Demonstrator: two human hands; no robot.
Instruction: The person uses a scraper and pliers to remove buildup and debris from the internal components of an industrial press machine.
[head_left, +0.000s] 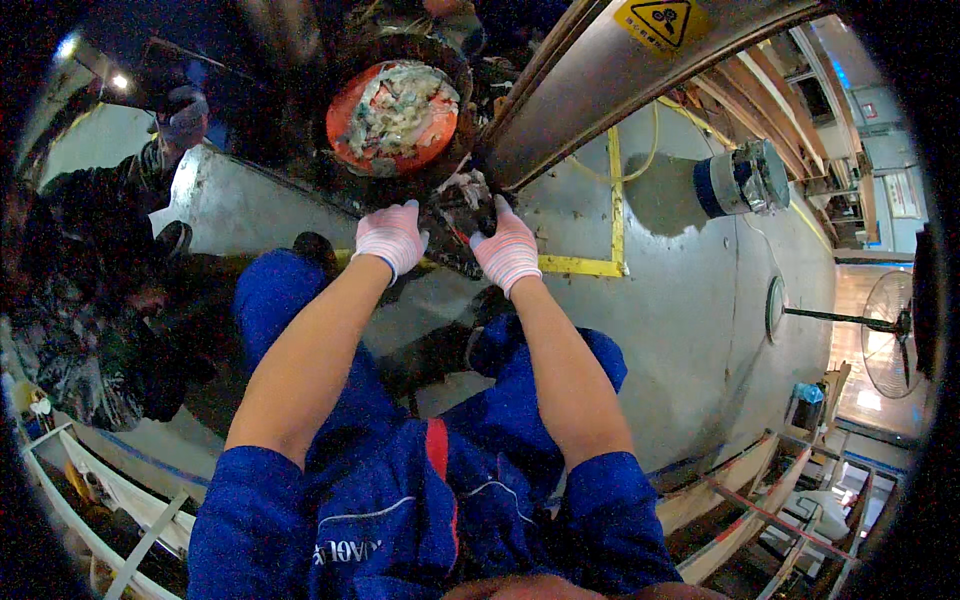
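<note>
My left hand (391, 237), in a pale striped knit glove, is at the left side of a dark, grimy object (459, 217). On its right side, my right hand (507, 247) wears a matching glove, thumb and fingers around the edge. Pale, fibrous scraps (471, 187) lie on top of this object, whose exact kind is too dark to tell. Just beyond my hands sits a round orange-red container (341, 120), heaped with pale, clumpy, stained material (401, 105). My knees are bent on either side below my forearms.
A metal machine panel (577, 97) with a yellow warning sign (661, 21) slants past my right hand. Yellow tape (577, 265) marks the floor. Rightward stand a cylindrical metal bin (739, 180) and a pedestal fan (892, 330). Another person's hand (184, 116) and a black plastic bag (75, 360) are left.
</note>
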